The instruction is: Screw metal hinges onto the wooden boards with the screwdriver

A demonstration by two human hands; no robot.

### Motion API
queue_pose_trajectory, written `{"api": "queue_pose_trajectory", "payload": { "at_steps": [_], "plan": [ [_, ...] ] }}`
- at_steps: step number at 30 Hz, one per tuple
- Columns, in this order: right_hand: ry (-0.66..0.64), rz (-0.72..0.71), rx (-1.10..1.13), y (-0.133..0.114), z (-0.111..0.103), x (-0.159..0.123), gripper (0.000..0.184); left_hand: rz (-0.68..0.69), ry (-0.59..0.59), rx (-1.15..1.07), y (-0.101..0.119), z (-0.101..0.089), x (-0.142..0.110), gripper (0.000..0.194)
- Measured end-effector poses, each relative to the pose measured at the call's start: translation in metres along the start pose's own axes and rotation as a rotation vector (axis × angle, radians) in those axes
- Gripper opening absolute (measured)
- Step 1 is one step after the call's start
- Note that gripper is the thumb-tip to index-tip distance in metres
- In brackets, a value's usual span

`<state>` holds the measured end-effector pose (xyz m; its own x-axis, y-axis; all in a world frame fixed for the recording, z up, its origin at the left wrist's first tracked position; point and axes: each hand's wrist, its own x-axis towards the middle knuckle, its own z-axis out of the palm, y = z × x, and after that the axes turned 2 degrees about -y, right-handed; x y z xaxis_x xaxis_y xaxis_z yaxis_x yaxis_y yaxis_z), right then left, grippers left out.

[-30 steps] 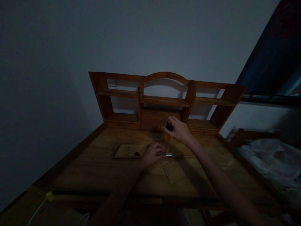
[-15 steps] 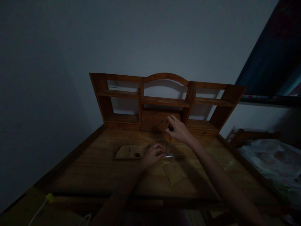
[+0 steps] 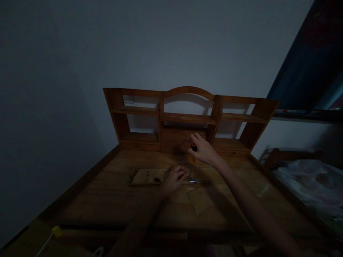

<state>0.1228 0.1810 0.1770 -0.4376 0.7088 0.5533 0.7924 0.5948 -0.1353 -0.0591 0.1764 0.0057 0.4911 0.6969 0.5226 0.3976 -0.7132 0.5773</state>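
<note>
We find the small metal piece (image 3: 193, 181) near the middle of the bench (image 3: 107, 200), its long axis running roughly 9 to 3 o'clock (12 points away from us). The orange-and-black screwdriver (image 3: 192, 160) stands nearly upright over its 9 o'clock end, tip down; too dark to confirm contact. Our right hand (image 3: 202, 150) grasps the screwdriver from above. Our left hand (image 3: 173, 180) is nearer the metal piece, fingers curled just beside it at 9 o'clock; whether they pinch anything we cannot tell. Farther out we note a marked board (image 3: 146, 176) at 9, a thin squarish sheet (image 3: 199, 201) at 5, a shelf unit (image 3: 187, 117) at 12. Versus one second ago: right thumb drawn in closer; whole scene sits lower in view.
</note>
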Motion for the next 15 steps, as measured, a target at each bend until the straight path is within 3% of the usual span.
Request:
{"api": "queue_pose_trajectory", "payload": {
  "at_steps": [5,10,15],
  "plan": [
    [-0.004,-0.001,0.016,0.0027,0.0009,0.0034,0.015,-0.028,-0.002,0.013,-0.0014,0.0013,-0.0004,0.028],
    [-0.028,-0.037,0.124,0.0008,-0.0043,0.0034,0.032,-0.022,-0.012,0.014,-0.0011,0.0004,-0.0007,0.028],
    [-0.036,0.018,0.008,-0.001,-0.0079,0.0012,0.02,-0.017,0.001,0.009,0.0,0.0004,-0.001,0.027]
  ]
}}
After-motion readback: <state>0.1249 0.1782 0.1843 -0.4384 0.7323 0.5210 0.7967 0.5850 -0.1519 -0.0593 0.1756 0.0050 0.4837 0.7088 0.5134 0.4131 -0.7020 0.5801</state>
